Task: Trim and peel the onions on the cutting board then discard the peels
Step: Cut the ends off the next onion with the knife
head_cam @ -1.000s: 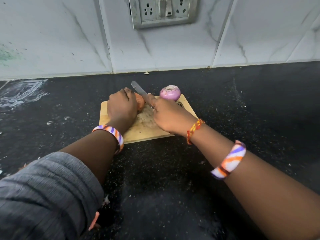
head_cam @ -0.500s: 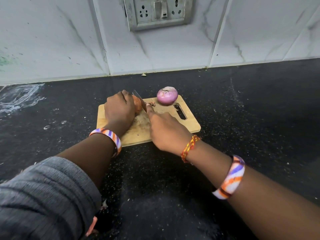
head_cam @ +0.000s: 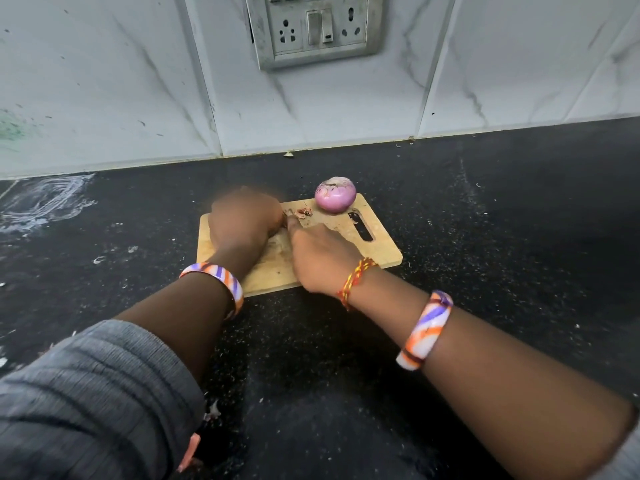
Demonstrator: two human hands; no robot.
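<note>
1. Since the earlier frames, the knife blade, then raised over the board's far edge, has dropped out of sight between the two hands, and a small cut scrap [head_cam: 304,212] now lies on the cutting board [head_cam: 377,251] near its far edge.
2. One onion sits hidden under the left hand [head_cam: 242,223], toward the board's left edge; the hand is motion-blurred, curled over it, apparently holding it.
3. A second, purple onion [head_cam: 335,195] stands at the board's far edge, top already trimmed and largely bare of dry skin.
4. Right hand [head_cam: 323,259]: fingers curled, presumably round the knife handle, which is not visible, so the grip cannot be confirmed.
5. Progress, as judged: trimming of the covered onion is under way; its peeling and the discarding of peels remain.
6. Count: two onions, one board, one scrap cluster, two hands, a striped bangle [head_cam: 221,277] on each wrist.
7. Board rests on the black counter [head_cam: 485,237], near the wall.
</note>
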